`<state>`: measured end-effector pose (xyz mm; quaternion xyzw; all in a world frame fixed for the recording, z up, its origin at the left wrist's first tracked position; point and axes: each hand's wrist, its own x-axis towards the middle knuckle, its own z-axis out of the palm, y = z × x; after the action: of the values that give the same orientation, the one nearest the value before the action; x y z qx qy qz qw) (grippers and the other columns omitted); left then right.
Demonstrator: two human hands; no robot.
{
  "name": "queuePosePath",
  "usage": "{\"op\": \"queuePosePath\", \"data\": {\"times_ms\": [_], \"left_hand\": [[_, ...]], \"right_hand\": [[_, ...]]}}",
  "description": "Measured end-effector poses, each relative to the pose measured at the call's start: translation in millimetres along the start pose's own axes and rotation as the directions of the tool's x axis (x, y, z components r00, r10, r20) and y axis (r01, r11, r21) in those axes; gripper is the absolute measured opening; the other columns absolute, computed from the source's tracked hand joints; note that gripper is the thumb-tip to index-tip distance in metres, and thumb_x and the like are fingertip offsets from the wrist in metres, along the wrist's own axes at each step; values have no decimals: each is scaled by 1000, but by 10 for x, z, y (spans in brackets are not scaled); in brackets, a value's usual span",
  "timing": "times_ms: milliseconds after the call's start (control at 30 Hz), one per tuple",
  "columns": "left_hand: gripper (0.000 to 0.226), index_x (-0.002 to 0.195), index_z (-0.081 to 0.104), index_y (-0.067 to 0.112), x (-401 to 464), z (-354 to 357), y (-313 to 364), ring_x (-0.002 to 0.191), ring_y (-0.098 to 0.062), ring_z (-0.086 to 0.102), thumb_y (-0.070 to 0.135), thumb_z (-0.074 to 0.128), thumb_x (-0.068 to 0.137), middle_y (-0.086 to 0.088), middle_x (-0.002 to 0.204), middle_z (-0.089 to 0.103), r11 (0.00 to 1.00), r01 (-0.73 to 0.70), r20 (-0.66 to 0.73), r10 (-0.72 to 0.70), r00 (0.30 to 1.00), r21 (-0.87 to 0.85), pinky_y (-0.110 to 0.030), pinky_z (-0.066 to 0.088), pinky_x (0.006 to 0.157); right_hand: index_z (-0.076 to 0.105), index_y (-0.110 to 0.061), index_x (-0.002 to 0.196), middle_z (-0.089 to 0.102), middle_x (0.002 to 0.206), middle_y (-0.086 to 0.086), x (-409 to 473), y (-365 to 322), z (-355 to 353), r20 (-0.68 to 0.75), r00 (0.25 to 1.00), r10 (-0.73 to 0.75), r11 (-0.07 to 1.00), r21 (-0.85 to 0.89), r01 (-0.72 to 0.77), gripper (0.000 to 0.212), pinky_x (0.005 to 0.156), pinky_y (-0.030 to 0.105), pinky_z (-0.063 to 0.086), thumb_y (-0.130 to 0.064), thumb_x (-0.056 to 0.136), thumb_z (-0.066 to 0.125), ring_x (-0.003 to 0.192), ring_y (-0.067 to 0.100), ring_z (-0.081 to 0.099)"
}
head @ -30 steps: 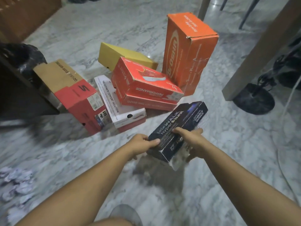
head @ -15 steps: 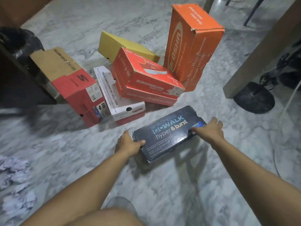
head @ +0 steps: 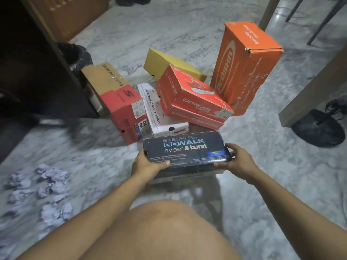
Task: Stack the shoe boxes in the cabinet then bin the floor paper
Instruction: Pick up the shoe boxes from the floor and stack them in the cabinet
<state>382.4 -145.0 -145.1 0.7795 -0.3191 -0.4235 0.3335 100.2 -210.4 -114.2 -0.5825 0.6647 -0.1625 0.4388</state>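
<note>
Left hand (head: 148, 164) and right hand (head: 234, 162) each clamp an end of the black box (head: 185, 150), thumbs on the lid, fingers under: a level two-ended grip, likely so the lid stays on. Box is off the floor, just in front of the pile (head: 187, 94). Cabinet (head: 37, 72) is left; paper (head: 47, 184) still on the floor.

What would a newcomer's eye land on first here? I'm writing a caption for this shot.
First, the black shoe box at centre, held at its two ends by the left hand and right hand. Behind it, a jumble of boxes on the marble floor, the tall orange box standing on end at right. Crumpled paper balls lie at lower left.
</note>
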Motion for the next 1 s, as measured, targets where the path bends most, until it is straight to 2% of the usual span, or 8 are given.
{"op": "queuePosePath", "data": {"times_ms": [100, 167, 333, 467, 633, 733, 900, 1000], "left_hand": [[98, 110, 58, 30, -34, -365, 51, 96, -14, 69, 53, 91, 22, 11, 101, 73, 998, -57, -13, 57, 998, -15, -41, 54, 91], [101, 113, 56, 28, -146, -657, 209, 97, -13, 69, 50, 92, 20, 12, 101, 72, 995, -95, -6, 95, 995, -5, -39, 53, 93], [95, 119, 54, 16, -384, -1425, 571, 100, -14, 66, 24, 97, 35, 4, 108, 70, 983, -184, -89, 184, 979, 9, -32, 50, 94], [118, 132, 46, 13, -526, -2059, 766, 113, -17, 59, 38, 95, 28, -1, 126, 59, 978, -194, -238, 205, 949, 71, -35, 46, 101], [130, 131, 49, 14, -744, -2786, 924, 110, -16, 61, 45, 89, 12, 1, 122, 62, 974, -224, -377, 224, 899, 45, -37, 48, 100], [133, 134, 45, 13, -918, -3178, 1012, 111, -18, 60, 43, 90, 13, -1, 124, 61, 966, -258, -450, 242, 860, 26, -37, 47, 101], [123, 137, 40, 14, -1164, -3771, 1170, 113, -17, 58, 34, 96, 29, 0, 126, 57, 949, -314, -560, 273, 782, 25, -37, 45, 103], [96, 126, 49, 14, -1285, -4152, 1337, 107, -17, 60, 26, 97, 44, 1, 117, 62, 939, -338, -631, 303, 714, 69, -36, 46, 100]], "right_hand": [[48, -16, 140, 61, 88, -6, -83, -326, 30, 4, 996, -89, 996, 31, 89, 86, 54, 22, 46, -17, 66, 90, 73, 11, 61], [51, -16, 138, 60, 87, -7, -157, -596, 38, 19, 990, -139, 989, 54, 138, 81, 56, 32, 52, -17, 67, 89, 71, 12, 60], [52, -14, 137, 62, 84, -12, -366, -1345, 103, 60, 955, -291, 952, 113, 283, 73, 64, 51, 55, -14, 72, 85, 82, 38, 65], [56, -17, 132, 71, 83, -2, -457, -1911, 211, 67, 924, -377, 921, 134, 366, 84, 68, 48, 60, -30, 57, 91, 73, 24, 69], [59, -12, 123, 68, 78, 8, -660, -2651, 337, 85, 870, -485, 868, 169, 468, 70, 67, 52, 59, -17, 61, 90, 62, 22, 66], [58, -12, 114, 64, 69, 2, -784, -3090, 392, 123, 841, -527, 841, 218, 495, 57, 53, 38, 59, -9, 66, 87, 52, 12, 66], [58, -12, 110, 61, 102, 10, -989, -3763, 511, 162, 771, -616, 783, 238, 575, 59, 60, 45, 61, -13, 60, 91, 69, 23, 69], [56, -11, 111, 63, 110, 11, -1141, -4149, 577, 166, 734, -658, 746, 276, 606, 63, 64, 51, 61, -13, 59, 92, 82, 32, 71]]}}
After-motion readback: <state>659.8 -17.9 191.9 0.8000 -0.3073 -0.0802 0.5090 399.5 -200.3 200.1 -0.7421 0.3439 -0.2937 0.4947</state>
